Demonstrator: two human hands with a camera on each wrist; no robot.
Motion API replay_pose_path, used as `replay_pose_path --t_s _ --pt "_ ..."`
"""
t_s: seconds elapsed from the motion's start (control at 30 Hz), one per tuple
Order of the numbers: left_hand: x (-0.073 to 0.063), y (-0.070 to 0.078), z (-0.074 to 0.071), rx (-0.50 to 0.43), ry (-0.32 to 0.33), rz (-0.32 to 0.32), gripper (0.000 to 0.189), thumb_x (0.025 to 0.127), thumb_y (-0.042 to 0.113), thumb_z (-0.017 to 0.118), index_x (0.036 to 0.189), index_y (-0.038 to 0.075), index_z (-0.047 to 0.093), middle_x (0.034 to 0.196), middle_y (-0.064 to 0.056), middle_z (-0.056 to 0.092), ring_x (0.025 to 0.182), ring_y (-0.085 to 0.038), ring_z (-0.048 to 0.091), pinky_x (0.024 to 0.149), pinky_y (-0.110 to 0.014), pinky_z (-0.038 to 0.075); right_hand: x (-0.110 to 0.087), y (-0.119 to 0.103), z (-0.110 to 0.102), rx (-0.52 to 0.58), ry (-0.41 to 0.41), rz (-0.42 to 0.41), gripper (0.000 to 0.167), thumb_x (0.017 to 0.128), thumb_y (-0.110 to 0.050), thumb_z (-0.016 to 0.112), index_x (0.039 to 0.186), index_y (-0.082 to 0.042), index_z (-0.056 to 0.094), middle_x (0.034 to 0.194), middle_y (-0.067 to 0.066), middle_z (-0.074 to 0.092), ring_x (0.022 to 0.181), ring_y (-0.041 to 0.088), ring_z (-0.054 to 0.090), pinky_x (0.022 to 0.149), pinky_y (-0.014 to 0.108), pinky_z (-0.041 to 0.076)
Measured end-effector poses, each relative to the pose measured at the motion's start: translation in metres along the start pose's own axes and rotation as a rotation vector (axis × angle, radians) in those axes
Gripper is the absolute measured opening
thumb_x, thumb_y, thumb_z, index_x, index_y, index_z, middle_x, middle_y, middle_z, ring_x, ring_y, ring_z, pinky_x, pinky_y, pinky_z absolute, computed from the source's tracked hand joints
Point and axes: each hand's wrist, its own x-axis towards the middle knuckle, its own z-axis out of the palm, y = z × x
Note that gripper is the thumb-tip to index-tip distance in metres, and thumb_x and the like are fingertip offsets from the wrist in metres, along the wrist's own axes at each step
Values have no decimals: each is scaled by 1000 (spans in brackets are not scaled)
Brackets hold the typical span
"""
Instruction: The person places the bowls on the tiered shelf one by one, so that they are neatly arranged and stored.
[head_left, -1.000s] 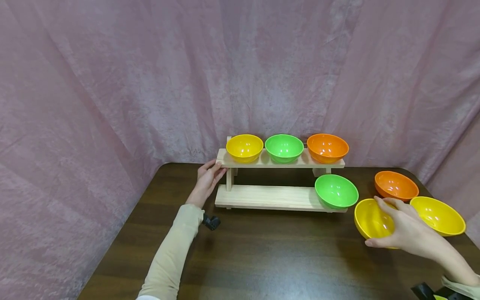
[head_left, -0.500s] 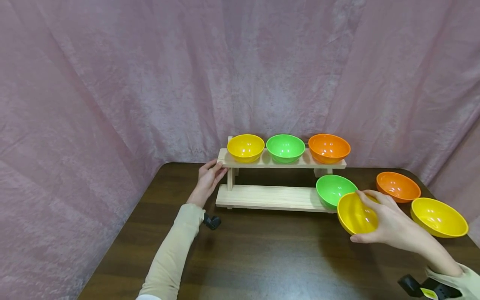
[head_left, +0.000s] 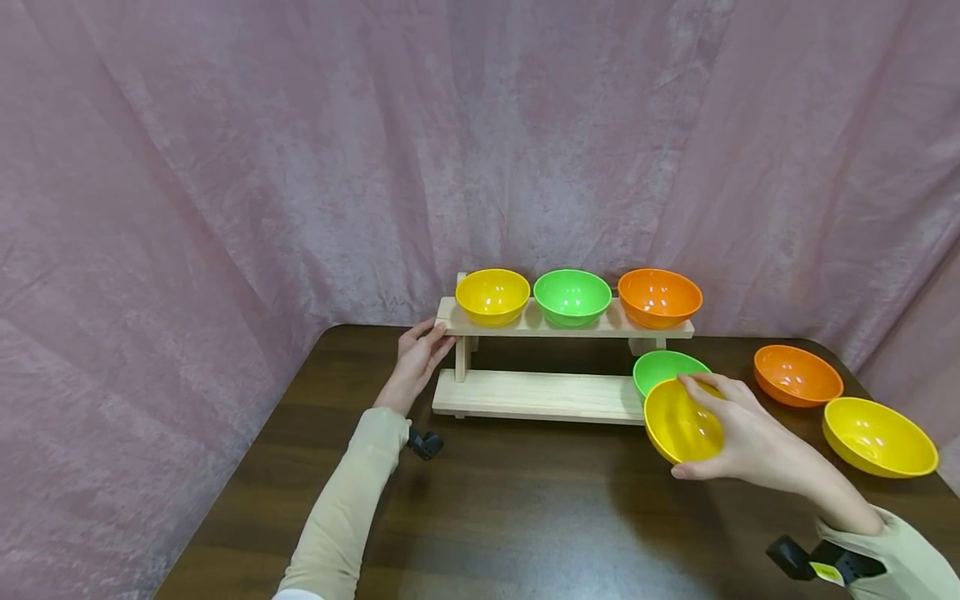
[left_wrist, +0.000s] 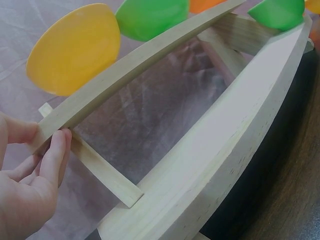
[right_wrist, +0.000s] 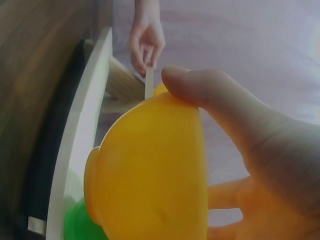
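Note:
A two-tier wooden shelf (head_left: 540,396) stands at the back of the table. My left hand (head_left: 415,358) pinches the left end of its upper board, thumb above and fingers beneath, as the left wrist view shows. In my right hand (head_left: 757,437) a yellow bowl (head_left: 678,425) is gripped by its rim, tilted, in front of the lower board's right end. Behind it, partly covered, a green bowl (head_left: 663,367) sits on that lower board. Along the upper board stand a yellow bowl (head_left: 492,298), a green bowl (head_left: 572,298) and an orange bowl (head_left: 660,298).
To the right of the shelf, an orange bowl (head_left: 797,377) and another yellow bowl (head_left: 879,437) rest on the dark wooden table (head_left: 510,508). A pink curtain (head_left: 480,150) hangs behind the table.
My right hand has carried the yellow bowl leftward and slightly up, from beside the other loose bowls to in front of the lower green bowl. My left hand stays on the shelf.

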Motion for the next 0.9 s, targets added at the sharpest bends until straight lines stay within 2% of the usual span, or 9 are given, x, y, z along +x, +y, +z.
replay_pose_path --t_s 0.23,0.37,0.47,0.7,0.9 --pt "0 -1 1 -3 3 4 46 100 7 50 144 -1 39 136 -19 46 87 -8 66 87 -18 57 8 -8 4 7 -5 -27 113 55 -55 88 140 6 45 139 30 39 119 44 39 91 62 47" --pt "-1 -1 0 -10 5 2 46 100 7 50 144 -1 40 137 -20 45 87 -8 66 88 -19 57 13 -13 7 30 15 -69 111 56 -53 88 140 6 45 138 26 41 123 42 38 94 62 46" --pt "-1 -2 0 -3 7 5 46 100 7 50 144 -1 40 135 -19 47 86 -8 66 89 -19 57 18 -16 10 44 16 -95 111 57 -53 88 140 7 44 139 25 41 125 41 38 96 61 46" --pt "0 -1 1 -1 10 17 45 99 6 51 143 -2 41 116 -13 53 83 -9 66 86 -17 57 31 -22 14 72 -17 -84 111 60 -53 86 143 4 40 142 26 39 127 41 38 100 64 43" --pt "1 0 1 -16 4 13 45 99 5 51 143 -2 40 120 -14 52 85 -9 66 88 -18 57 45 -25 21 79 -27 -107 110 62 -50 87 144 5 39 145 28 38 129 46 36 103 68 39"
